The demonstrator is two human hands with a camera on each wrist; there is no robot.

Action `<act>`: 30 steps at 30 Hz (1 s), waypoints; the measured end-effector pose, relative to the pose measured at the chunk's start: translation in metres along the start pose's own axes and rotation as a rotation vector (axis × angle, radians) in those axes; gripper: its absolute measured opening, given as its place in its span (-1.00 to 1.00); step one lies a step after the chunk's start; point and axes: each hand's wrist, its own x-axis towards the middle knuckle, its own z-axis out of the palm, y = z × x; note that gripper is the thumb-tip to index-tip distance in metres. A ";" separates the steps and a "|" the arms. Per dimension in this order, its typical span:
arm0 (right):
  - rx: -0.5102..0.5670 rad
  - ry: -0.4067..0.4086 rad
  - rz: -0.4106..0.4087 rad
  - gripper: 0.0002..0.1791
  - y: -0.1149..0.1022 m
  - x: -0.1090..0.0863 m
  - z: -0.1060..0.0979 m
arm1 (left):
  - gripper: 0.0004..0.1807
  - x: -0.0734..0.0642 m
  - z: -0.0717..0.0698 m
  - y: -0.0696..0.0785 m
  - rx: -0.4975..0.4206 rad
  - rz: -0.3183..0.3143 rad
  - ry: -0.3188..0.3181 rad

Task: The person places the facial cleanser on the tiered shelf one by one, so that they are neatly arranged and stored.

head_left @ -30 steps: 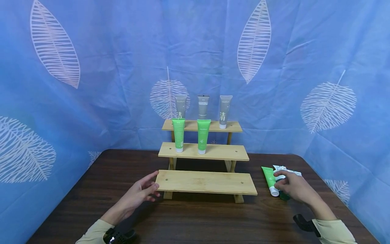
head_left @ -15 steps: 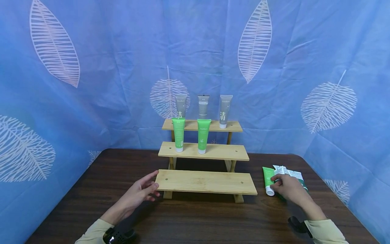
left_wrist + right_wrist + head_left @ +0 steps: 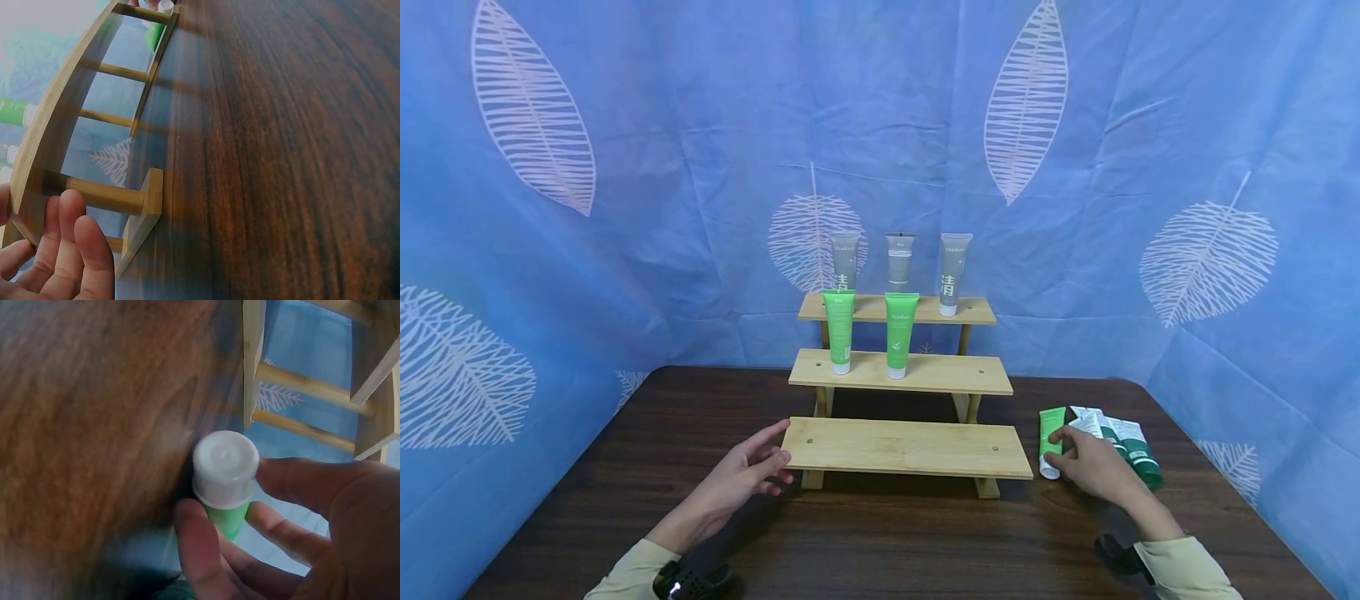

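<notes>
My right hand (image 3: 1096, 468) pinches a green squeeze tube (image 3: 1051, 427) with a white cap, to the right of the wooden stand. Up close in the right wrist view, the white cap (image 3: 225, 464) points at the camera, with thumb and fingers around the tube just behind it. The left hand (image 3: 747, 473) holds the left end of the stepped wooden display stand (image 3: 906, 447) at its lowest shelf. In the left wrist view, thumb and fingertips (image 3: 72, 209) lie at that shelf's end, some below the board.
Two green tubes (image 3: 901, 333) stand cap-down on the middle shelf. Three grey tubes (image 3: 953, 271) stand on the top shelf. White-and-dark-green tubes (image 3: 1138, 454) lie on the dark wooden table (image 3: 880, 550) beside the right hand. A blue leaf-print cloth (image 3: 700, 208) hangs behind.
The right hand has moved left with the green tube, drawing it away from the white-and-dark-green tubes, which now show more. The left hand stays at the stand.
</notes>
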 end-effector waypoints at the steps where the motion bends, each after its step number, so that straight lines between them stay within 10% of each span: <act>1: 0.013 0.001 0.002 -0.60 0.000 0.000 0.001 | -0.26 0.000 0.000 0.000 -0.001 0.003 -0.006; 30: 0.216 0.027 0.068 -0.59 0.000 0.004 -0.001 | -0.27 -0.002 0.002 0.003 0.013 0.018 0.005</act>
